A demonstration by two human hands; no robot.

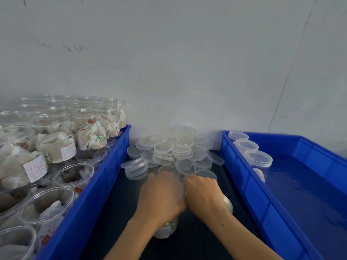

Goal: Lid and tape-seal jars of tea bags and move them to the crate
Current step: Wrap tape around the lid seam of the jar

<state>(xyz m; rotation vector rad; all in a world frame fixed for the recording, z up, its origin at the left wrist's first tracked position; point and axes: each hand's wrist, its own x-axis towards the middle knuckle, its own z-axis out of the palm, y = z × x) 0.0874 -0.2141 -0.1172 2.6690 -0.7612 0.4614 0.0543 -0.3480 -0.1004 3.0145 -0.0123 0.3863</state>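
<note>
Two hands meet over one lidded jar point(166, 229) standing on the dark surface point(116, 212) between the blue crates. The left hand point(161, 197) cups the lid point(178, 186), fingers curled over its rim; the right hand point(203, 194) curls around a tape roll point(228, 203) held against the jar's side. Sealing seems to be the step in hand — best done by pinning the lid flat and drawing tape along the seam while turning the jar. Loose lids point(174, 151) are heaped behind; three sealed jars point(258, 158) stand in the right crate point(242, 177).

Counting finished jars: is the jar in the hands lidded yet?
Lidded: a clear lid covers the jar under the left hand.
</note>
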